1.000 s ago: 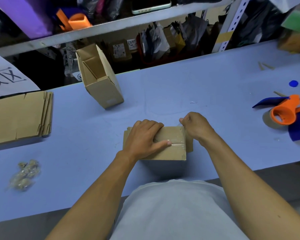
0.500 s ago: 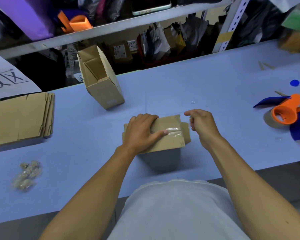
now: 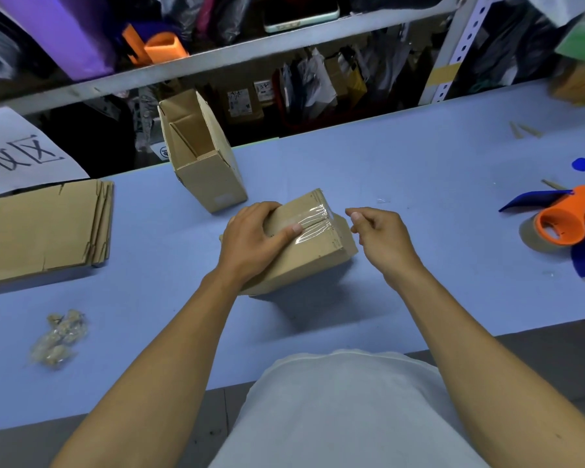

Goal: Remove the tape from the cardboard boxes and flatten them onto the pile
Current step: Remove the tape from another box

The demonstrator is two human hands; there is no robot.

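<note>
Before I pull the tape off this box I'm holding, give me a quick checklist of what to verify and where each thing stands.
1. Left hand grips the taped box: ok.
2. Clear tape on the box top, wrinkled, not yet off: not ok.
3. Right hand beside the box, fingers curled; whether it pinches a tape end: cannot tell.
4. Flattened pile at far left can take the box: ok.
5. Open box stands behind, apart from the hands: ok.

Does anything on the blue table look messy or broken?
Nothing looks broken. The clear tape on the held box is wrinkled, and a crumpled wad of old tape lies on the table.
</note>
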